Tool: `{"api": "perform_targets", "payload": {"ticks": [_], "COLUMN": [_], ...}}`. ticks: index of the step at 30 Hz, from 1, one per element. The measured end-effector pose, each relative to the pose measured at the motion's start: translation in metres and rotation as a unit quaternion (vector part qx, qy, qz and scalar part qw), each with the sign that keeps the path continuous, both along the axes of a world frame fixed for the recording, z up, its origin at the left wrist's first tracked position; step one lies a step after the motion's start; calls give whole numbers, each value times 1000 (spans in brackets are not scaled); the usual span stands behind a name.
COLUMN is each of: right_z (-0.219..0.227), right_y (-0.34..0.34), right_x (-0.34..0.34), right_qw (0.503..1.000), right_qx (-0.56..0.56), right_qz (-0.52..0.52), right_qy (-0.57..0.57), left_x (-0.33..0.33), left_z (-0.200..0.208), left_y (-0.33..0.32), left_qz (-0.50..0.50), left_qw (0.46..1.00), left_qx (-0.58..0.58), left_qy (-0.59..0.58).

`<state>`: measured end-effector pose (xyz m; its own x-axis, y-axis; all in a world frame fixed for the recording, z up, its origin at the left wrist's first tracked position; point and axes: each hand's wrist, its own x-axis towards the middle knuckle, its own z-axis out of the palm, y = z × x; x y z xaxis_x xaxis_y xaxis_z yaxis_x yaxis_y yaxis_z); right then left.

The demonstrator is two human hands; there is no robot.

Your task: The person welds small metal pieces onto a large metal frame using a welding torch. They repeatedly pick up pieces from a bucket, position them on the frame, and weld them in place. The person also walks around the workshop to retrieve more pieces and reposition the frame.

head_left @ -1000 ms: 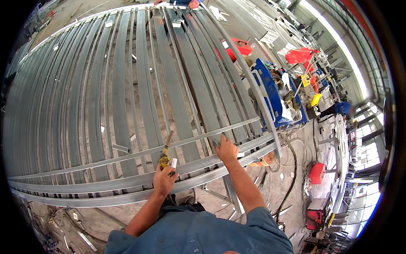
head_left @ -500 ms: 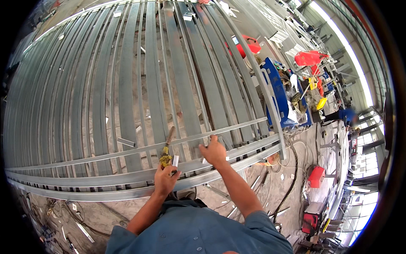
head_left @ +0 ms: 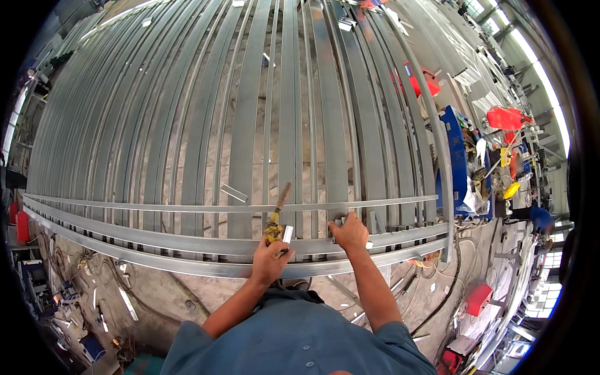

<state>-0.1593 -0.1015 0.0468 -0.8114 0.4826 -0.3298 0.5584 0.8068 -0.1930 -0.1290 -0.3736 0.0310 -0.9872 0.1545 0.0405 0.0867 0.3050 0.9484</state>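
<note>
My left hand [head_left: 270, 262] is closed around a tool [head_left: 273, 230] with a yellow, wrapped-looking grip and a rusty brown blade-like end pointing away from me. A short silver metal piece [head_left: 287, 234] sits against the same hand's fingers; whether they hold it is unclear. To the right, my right hand [head_left: 352, 234] reaches down at the frame's near rail [head_left: 312, 245], thumb and fingers curled round something small and mostly hidden. Under both hands lies a big frame of long grey metal slats [head_left: 241, 144], crossed near me by a thin bar [head_left: 169, 207].
A loose metal offcut [head_left: 234, 194] lies across the slats. Beyond the frame's right end stands a blue cart [head_left: 459, 153] loaded with tools and bags. Cables [head_left: 458, 262] and scraps cover the concrete floor [head_left: 219, 289]. A person in blue [head_left: 539, 217] is farther right.
The view has shifted left, so the frame appears farther right. My right hand has come down onto the near rail and its fingers have curled in. My left hand keeps the yellow-gripped tool.
</note>
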Motion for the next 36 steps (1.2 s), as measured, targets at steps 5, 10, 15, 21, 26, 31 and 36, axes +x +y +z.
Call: {"api": "perform_targets", "payload": {"ticks": [5, 10, 15, 21, 26, 31, 36], "right_z": [-3, 5, -8, -3, -11, -8, 19], "right_y": [-5, 1, 3, 7, 5, 7, -13], "right_x": [-10, -12, 0, -10, -5, 4, 12], "right_qw": [999, 999, 996, 998, 988, 990, 998], "right_qx": [26, 46, 88, 17, 21, 19, 23], "right_qz": [-11, -8, 28, -63, -152, -140, -56], "right_qy": [17, -23, 5, 7, 23, 19, 18], "left_x": [-1, -3, -2, -4, -1, -1, 0], "left_z": [-4, -5, -11, -6, -7, -4, -11], "left_y": [0, 3, 3, 3, 2, 1, 2], "left_qz": [2, 4, 6, 15, 7, 8, 8], "left_qw": [1000, 1000, 1000, 1000, 1000, 999, 1000], "left_qx": [-16, 0, 0, 6, -1, 0, -8], "left_qy": [-9, 12, 14, 12, -26, -32, 9]}}
